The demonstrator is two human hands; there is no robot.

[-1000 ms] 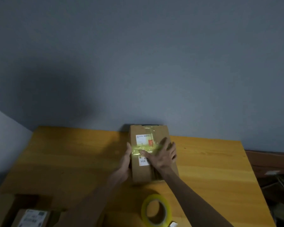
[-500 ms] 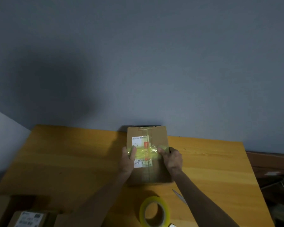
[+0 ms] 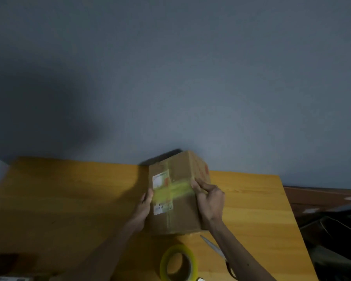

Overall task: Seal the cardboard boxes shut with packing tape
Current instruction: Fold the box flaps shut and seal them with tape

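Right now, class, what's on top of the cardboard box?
A yellow tape strip and white labels lie on the cardboard box. The left hand and right hand cover the strip's ends.

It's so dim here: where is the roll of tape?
In the head view, the roll of tape sits on the table, bottom centre, just nearer the person than the cardboard box, scissors at its right.

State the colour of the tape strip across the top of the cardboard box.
The tape strip is translucent yellow-green, seen best in the head view.
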